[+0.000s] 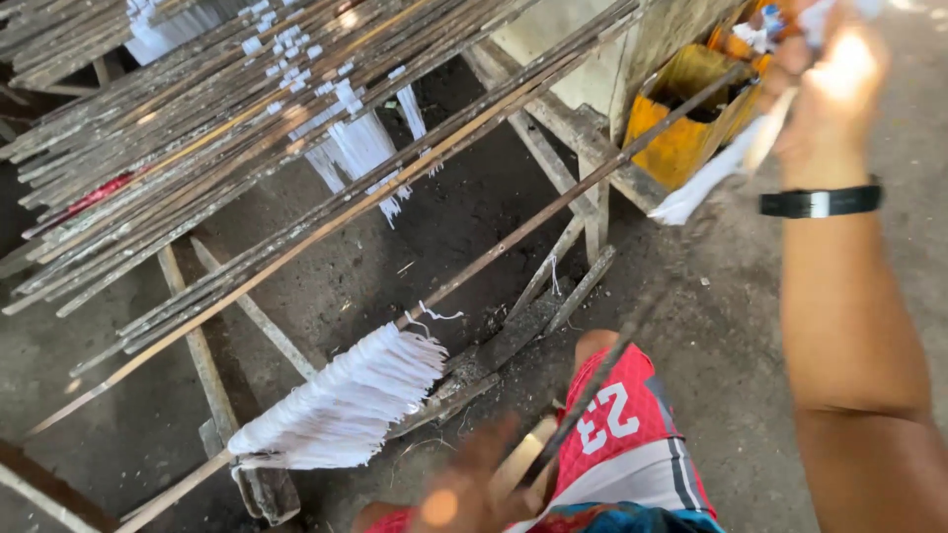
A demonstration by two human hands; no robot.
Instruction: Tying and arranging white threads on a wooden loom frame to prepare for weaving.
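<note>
Right hand (825, 74) raised at 1 o'clock, fingers clenched on white strips (706, 183), blurred. Left hand (464, 489) low at 6 o'clock, motion-blurred; I think it grips a dark stick (592, 390), but can't tell. Strung rod (346, 400) lies across rack (212, 380) at 7 o'clock. Risk, as I judge it: the swinging stick snagging hung strips, tearing them loose.

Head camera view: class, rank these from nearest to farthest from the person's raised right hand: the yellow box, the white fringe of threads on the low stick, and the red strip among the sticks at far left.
1. Yellow box, just left of the right hand.
2. White fringe of threads, lower centre.
3. Red strip, far left.
</note>
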